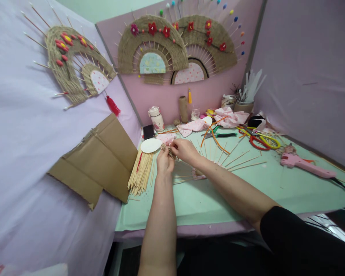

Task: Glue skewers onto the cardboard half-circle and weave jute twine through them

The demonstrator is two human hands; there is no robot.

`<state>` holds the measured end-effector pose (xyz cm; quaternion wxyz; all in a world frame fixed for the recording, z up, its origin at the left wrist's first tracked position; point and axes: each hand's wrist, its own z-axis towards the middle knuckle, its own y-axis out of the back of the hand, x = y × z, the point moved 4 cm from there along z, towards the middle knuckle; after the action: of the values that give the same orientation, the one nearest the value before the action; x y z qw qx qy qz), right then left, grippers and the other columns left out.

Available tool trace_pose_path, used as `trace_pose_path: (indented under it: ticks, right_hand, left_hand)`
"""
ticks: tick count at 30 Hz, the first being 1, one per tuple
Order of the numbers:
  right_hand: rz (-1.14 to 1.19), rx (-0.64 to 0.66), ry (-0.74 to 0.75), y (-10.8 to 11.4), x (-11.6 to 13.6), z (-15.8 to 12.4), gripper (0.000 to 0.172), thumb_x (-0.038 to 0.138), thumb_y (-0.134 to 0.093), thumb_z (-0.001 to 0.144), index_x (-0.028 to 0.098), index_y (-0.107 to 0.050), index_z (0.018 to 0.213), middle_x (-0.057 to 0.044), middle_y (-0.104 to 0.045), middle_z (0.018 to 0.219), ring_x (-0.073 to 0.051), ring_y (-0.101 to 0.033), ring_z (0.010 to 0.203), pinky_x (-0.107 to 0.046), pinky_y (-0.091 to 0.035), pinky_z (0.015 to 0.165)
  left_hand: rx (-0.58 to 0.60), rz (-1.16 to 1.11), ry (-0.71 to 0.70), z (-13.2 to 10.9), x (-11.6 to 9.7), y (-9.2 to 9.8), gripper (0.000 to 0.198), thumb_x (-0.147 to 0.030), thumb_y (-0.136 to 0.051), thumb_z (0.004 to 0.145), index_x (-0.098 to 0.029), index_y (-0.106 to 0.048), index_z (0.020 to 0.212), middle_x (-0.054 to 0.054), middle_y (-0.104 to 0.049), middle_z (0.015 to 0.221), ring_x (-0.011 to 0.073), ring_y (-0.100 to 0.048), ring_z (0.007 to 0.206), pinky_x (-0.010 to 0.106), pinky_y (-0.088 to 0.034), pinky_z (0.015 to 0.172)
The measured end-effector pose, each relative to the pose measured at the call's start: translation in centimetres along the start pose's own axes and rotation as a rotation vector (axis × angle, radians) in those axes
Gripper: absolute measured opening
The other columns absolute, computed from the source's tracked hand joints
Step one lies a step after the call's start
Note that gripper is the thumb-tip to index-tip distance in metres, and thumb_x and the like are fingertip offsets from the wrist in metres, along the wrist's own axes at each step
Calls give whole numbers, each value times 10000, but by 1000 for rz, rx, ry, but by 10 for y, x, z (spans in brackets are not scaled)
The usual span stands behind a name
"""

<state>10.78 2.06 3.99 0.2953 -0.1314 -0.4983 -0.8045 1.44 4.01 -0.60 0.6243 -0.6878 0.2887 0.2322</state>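
My left hand [165,161] is closed around a small bundle of brown twine [171,151] above the table's left part. Beside it, my right hand [184,149] pinches at the same twine, its fingertips nearly touching the left ones. Under my right forearm lies a fan frame of thin sticks [241,160] spreading outward, with a pink-edged piece [198,174] at its base, partly hidden by the arm. Just left of my hands, a white oval disc [151,145] rests on a pile of thin wooden sticks [140,174].
Pliers [225,135], red-handled scissors [259,143], a pink glue gun [307,165] and pink cloth [230,117] lie on the green table. A bottle [156,119] and a twine roll [183,109] stand behind. Folded cardboard [103,157] leans at left; finished fans [152,42] hang behind.
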Motion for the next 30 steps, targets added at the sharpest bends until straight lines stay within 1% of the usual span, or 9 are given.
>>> trace_pose_path:
  ticks: [5, 9, 13, 17, 22, 26, 30]
  right_hand:
    - [9, -32, -41, 0, -3, 0, 150, 208, -527, 844, 169, -657, 780, -52, -683, 761, -154, -566, 687, -251, -324, 628]
    - [32, -41, -58, -1, -6, 1, 145, 222, -539, 829, 170, -658, 765, -47, -685, 743, -150, -564, 668, -251, -314, 608]
    - [71, -24, -102, -2, -9, 3, 156, 238, -545, 830, 168, -672, 772, -38, -685, 719, -143, -566, 651, -244, -321, 607]
    - [92, -8, -116, -2, -9, 3, 164, 248, -547, 821, 170, -682, 774, -29, -687, 712, -137, -573, 653, -236, -319, 605]
    - [96, 20, -121, 0, -5, 0, 155, 246, -552, 813, 181, -686, 767, -23, -700, 743, -132, -589, 679, -230, -321, 606]
    - [72, 52, -140, 3, -1, -3, 134, 267, -572, 804, 200, -681, 759, -13, -704, 755, -132, -588, 680, -230, -308, 586]
    - [39, 76, -154, 4, -1, -4, 160, 316, -573, 811, 213, -683, 757, -13, -700, 753, -135, -578, 671, -235, -291, 565]
  left_hand:
    - [-23, 5, 0, 0, -1, -1, 273, -22, -359, 933, -133, -597, 862, 36, -672, 801, 82, -653, 741, 232, -482, 861]
    - [-14, 42, -12, 1, 0, 0, 241, -27, -404, 916, -140, -609, 857, 39, -673, 820, 94, -654, 773, 255, -470, 891]
    - [-15, 43, -24, 1, -1, -1, 204, -3, -452, 878, -127, -606, 827, 34, -669, 792, 88, -645, 742, 242, -467, 872]
    - [-33, 33, -17, -1, -2, -2, 191, 26, -486, 826, -117, -612, 829, 34, -671, 778, 93, -648, 730, 244, -466, 870]
    - [-83, 37, -17, -2, -2, -1, 256, 63, -429, 789, -112, -614, 816, 33, -667, 745, 95, -650, 715, 247, -471, 869]
    - [-91, 46, -36, -2, -1, -1, 261, 68, -432, 766, -112, -612, 824, 36, -669, 747, 102, -655, 733, 246, -473, 867]
    - [-82, 46, -40, -2, 0, -2, 255, 71, -448, 748, -111, -607, 829, 32, -667, 748, 97, -651, 715, 245, -474, 857]
